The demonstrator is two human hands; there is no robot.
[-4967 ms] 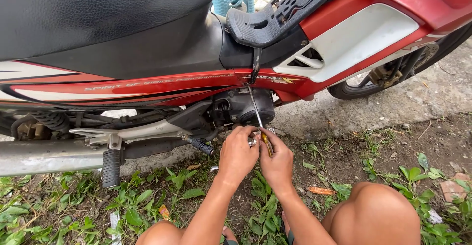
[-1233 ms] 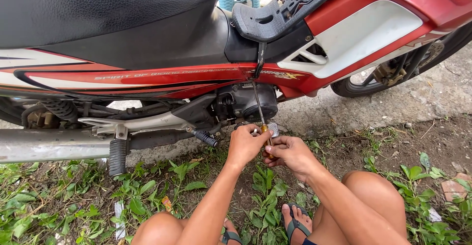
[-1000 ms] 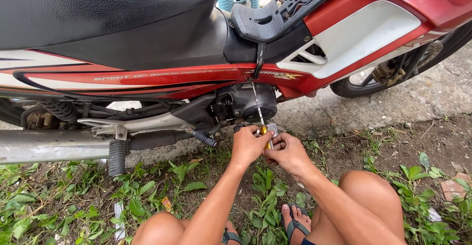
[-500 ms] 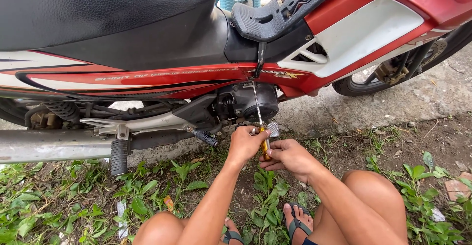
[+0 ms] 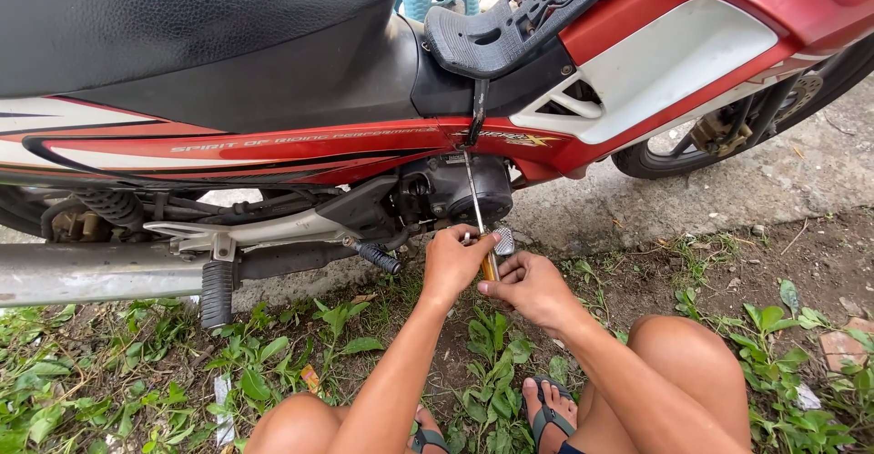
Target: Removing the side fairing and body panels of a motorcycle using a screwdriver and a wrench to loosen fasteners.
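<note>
From the head camera, looking down: the person squats on weedy ground beside a red and white motorcycle (image 5: pixel 364 144). Both hands meet just below the dark engine casing (image 5: pixel 460 190). The left hand (image 5: pixel 452 261) has its fingers curled closed around the thin metal shaft of a screwdriver (image 5: pixel 475 204), which runs up at a slight tilt to the underside of the red side panel. The right hand (image 5: pixel 530 287) is wrapped shut around the tool's yellowish handle, just beneath the left. A small metal pedal (image 5: pixel 503 241) shows between the hands and the engine. The silver exhaust pipe (image 5: pixel 91 274) lies at the left, with a black footpeg (image 5: pixel 217 292) hanging under it.
</note>
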